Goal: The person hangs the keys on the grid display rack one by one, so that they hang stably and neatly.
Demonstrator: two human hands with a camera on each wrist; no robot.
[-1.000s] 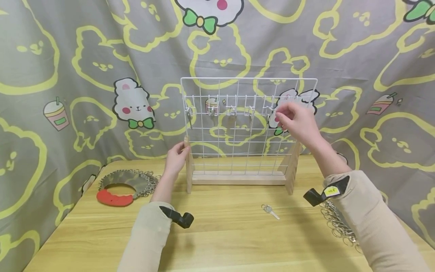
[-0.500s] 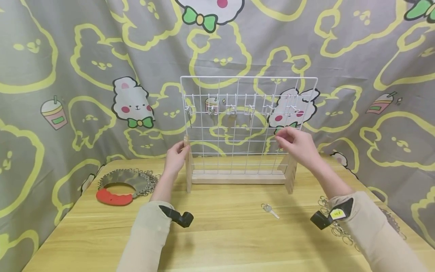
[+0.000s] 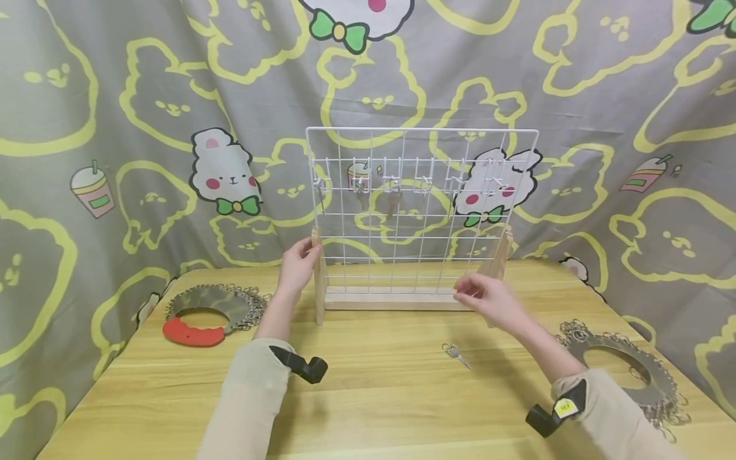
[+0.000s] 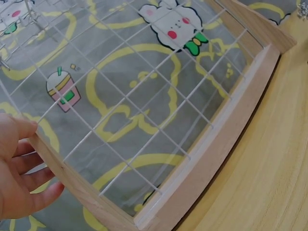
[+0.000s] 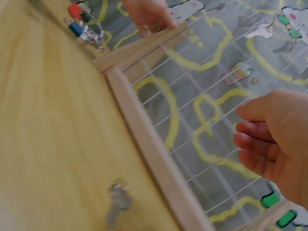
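A white wire grid rack in a wooden stand is upright on the table, with several keys hanging from its hooks. My left hand grips the stand's left wooden post, thumb on the near side and fingers behind. In front of the lower right of the grid is my right hand, fingers loosely bent and nothing between them. A loose key on a small split ring lies flat on the table below that hand.
At the left lies a flat toothed metal ring hung with small rings, with a red grip. Another such metal ring lies at the right, partly behind the right forearm. A patterned curtain hangs close behind the rack.
My right hand has come down from the hook row to the bottom of the grid, nearer the loose key. My left hand keeps its grip on the post.
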